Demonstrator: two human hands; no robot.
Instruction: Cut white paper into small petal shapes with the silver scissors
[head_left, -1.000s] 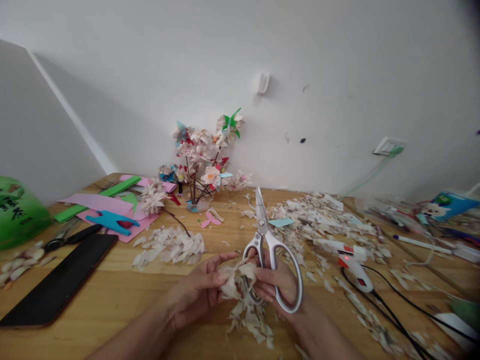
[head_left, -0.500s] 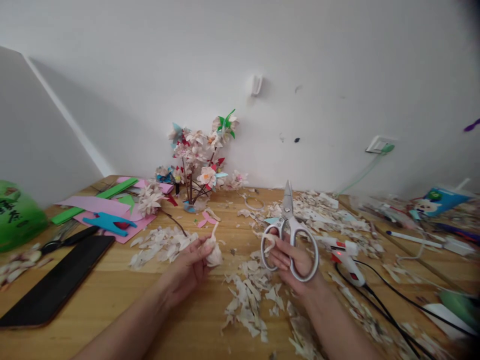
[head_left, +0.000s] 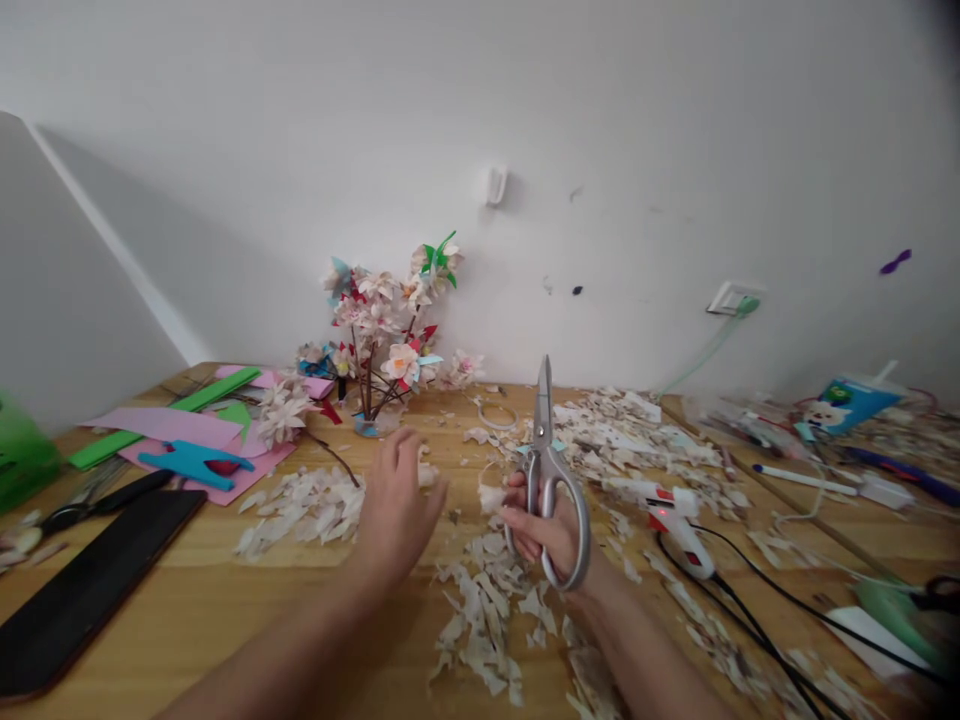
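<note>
On the counter (head_left: 255, 620), between the pile of pale petals (head_left: 307, 505) and the glue gun (head_left: 688, 540), the right hand (head_left: 559, 540) grips scissors (head_left: 541, 430) and a pale scrap (head_left: 491, 499) together, blades pointing away, so one loosened finger could drop the scrap or let the scissors tip. Beside the petals the left hand (head_left: 397, 500) hovers, thumb parted from the fingers; whether it grasps anything I cannot tell, but a careless sweep could scatter that light pile. With its red lamp (head_left: 661, 513) lit, the gun may be hot enough to scorch the flakes (head_left: 622, 455) near its nozzle (head_left: 613, 486)
</note>
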